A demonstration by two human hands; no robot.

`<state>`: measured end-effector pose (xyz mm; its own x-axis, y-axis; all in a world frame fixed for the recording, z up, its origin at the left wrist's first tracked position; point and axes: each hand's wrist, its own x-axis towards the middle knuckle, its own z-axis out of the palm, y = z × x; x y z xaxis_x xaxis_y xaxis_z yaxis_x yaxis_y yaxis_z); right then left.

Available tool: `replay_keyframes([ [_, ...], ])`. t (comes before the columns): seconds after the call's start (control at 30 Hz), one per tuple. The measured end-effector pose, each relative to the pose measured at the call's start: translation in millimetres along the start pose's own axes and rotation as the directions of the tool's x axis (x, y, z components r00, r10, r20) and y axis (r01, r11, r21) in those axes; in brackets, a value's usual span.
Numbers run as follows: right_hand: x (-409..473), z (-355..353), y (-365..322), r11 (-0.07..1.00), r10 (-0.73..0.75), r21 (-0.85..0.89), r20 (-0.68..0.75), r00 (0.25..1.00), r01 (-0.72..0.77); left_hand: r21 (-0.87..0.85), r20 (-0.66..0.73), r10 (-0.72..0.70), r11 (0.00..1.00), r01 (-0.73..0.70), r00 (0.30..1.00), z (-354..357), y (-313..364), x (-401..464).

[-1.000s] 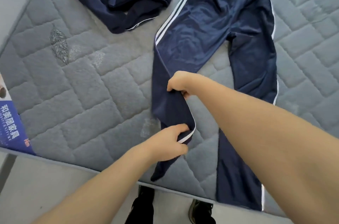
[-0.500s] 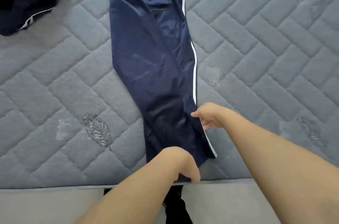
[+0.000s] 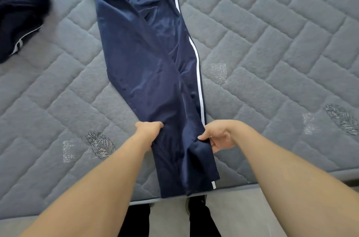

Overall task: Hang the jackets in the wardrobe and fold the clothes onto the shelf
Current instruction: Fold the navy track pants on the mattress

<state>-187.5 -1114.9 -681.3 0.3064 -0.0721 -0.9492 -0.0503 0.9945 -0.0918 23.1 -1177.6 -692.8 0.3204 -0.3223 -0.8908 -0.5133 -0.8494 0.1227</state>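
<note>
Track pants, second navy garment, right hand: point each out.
track pants [image 3: 147,65], head view, on the folded leg panel
navy garment [image 3: 19,9], head view, crumpled middle
right hand [image 3: 219,137], head view, palm, pinching the pants' striped edge

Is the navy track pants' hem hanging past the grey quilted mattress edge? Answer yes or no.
No: the navy track pants' hem lies on the grey quilted mattress, just short of its edge.

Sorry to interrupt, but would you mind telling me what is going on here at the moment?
A person is folding navy track trousers on a grey quilted mattress. The trousers lie lengthwise, one leg over the other. The left hand grips one edge near the hems, the right hand pinches the striped edge opposite. Another navy garment lies bunched at the far left.
</note>
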Motion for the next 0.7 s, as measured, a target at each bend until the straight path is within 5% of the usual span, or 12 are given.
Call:
replay_keyframes([
  [0.13,16,12,18,0.948,0.106,-0.272,-0.218,0.970,-0.165,-0.136,-0.306,0.166,0.967,-0.216,0.937,11,-10,13],
  [0.23,10,22,7,0.744,0.067,-0.609,-0.342,0.937,-0.275,-0.174,-0.294,0.243,0.937,-0.302,0.924,0,-7,21],
  [0.33,2,29,-21,0.476,-0.001,-0.815,-0.376,0.927,-0.331,0.127,-0.187,0.340,0.939,-0.320,0.922,-25,4,23],
  [0.47,0,35,-75,0.606,-0.308,-0.737,-0.563,0.766,-0.298,0.438,0.000,0.487,0.785,-0.438,0.874,-62,40,28],
  [0.7,24,43,-218,0.654,-0.588,-0.754,-0.551,0.592,-0.052,0.443,-0.040,0.639,0.700,-0.560,0.768,-116,171,60],
])
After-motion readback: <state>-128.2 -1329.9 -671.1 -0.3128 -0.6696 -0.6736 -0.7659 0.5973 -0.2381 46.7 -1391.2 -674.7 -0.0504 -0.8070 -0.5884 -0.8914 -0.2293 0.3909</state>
